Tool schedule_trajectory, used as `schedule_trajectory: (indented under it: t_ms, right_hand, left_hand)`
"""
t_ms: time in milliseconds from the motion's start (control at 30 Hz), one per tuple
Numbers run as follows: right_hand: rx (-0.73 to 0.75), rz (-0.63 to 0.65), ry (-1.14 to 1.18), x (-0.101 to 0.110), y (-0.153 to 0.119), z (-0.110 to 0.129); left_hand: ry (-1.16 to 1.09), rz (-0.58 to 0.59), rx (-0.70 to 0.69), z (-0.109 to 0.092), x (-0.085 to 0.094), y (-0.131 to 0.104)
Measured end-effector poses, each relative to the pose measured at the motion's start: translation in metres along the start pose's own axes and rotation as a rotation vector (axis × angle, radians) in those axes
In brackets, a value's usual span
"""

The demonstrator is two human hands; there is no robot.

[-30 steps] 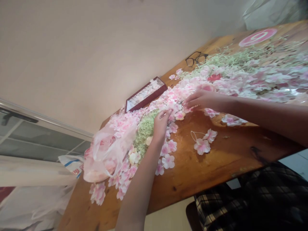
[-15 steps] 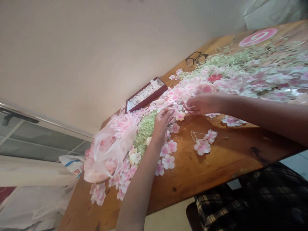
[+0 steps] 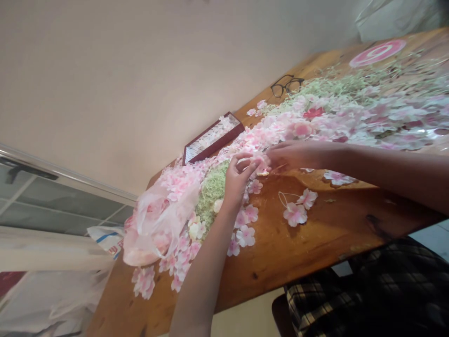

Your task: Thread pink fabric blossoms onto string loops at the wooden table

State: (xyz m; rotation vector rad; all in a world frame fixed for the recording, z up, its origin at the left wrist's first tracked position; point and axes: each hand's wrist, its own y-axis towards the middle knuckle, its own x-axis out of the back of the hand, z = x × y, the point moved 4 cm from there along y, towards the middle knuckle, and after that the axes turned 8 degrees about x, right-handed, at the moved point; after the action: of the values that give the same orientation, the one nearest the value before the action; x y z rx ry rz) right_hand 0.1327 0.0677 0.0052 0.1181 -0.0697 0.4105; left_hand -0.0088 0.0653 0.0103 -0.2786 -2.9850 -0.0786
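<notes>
Between my two hands, over the wooden table, is a pale pink artificial flower (image 3: 260, 161). My left hand (image 3: 239, 177) pinches its left side with thumb and fingers. At the flower's right edge is my right hand (image 3: 286, 155), its fingers drawn together; what lies in its fingertips is hidden. Just beyond both hands spreads a heap of loose pink artificial petals (image 3: 257, 136). Green filler (image 3: 212, 187) lies left of my left hand. Nearer me, two pink flowers (image 3: 295, 213) on a white loop rest on the table.
A dark red tray (image 3: 213, 146) holding small pale pieces stands by the wall. Black eyeglasses (image 3: 287, 87) lie farther right, near green stems (image 3: 336, 86) and a pink round disc (image 3: 378, 53). A translucent bag of pink petals (image 3: 150, 238) sits at the table's left end.
My hands have come closer together, and the pink flower now shows between them. My left fingers have moved slightly right onto it. The things on the table look unchanged.
</notes>
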Motion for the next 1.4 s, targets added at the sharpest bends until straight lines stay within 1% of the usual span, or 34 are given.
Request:
schedule_trajectory:
  t_ms: [67, 133, 200, 233, 300, 433, 667, 800, 933, 1133, 1200, 1267, 1333, 1400]
  right_hand:
    - [0.052, 0.005, -0.103, 0.001, 0.000, 0.005]
    - [0.139, 0.004, -0.263, 0.002, 0.002, 0.008]
    - [0.195, -0.046, -0.386, 0.003, 0.005, 0.008]
    - [0.196, -0.078, -0.401, 0.003, 0.007, 0.006]
    - [0.174, -0.122, -0.406, 0.004, 0.009, 0.003]
    - [0.178, -0.157, -0.431, 0.004, 0.009, 0.003]
    - [0.202, -0.179, -0.486, 0.005, 0.008, 0.005]
    - [0.218, -0.181, -0.512, 0.006, 0.009, 0.003]
    - [0.210, -0.164, -0.527, 0.007, 0.011, 0.001]
    - [0.234, -0.164, -0.482, 0.007, 0.014, -0.006]
    - [0.231, -0.166, -0.450, 0.010, 0.016, -0.008]
    - [0.216, -0.185, -0.453, 0.017, 0.018, -0.009]
    - [0.195, -0.236, -0.564, 0.029, 0.019, -0.009]
    - [0.183, -0.271, -0.740, 0.042, 0.020, -0.008]
  left_hand:
    - [0.004, -0.036, 0.008, 0.002, 0.003, 0.001]
    - [0.002, -0.052, 0.012, 0.005, 0.004, 0.003]
    - [-0.009, -0.066, 0.020, 0.007, 0.005, 0.005]
    - [-0.014, -0.068, 0.027, 0.009, 0.005, 0.006]
    - [-0.011, -0.055, 0.038, 0.010, 0.005, 0.007]
    - [0.007, -0.020, 0.051, 0.012, 0.004, 0.007]
    - [0.049, -0.018, 0.069, 0.011, 0.005, 0.008]
    - [0.071, -0.021, 0.057, 0.010, 0.004, 0.008]
    - [0.108, -0.045, 0.031, 0.010, 0.005, 0.008]
    - [0.174, -0.103, -0.021, 0.014, 0.009, 0.011]
    - [0.199, -0.112, -0.022, 0.015, 0.011, 0.011]
    - [0.227, -0.129, -0.026, 0.015, 0.012, 0.012]
    - [0.250, -0.148, -0.028, 0.016, 0.014, 0.013]
    - [0.269, -0.167, -0.023, 0.018, 0.016, 0.014]
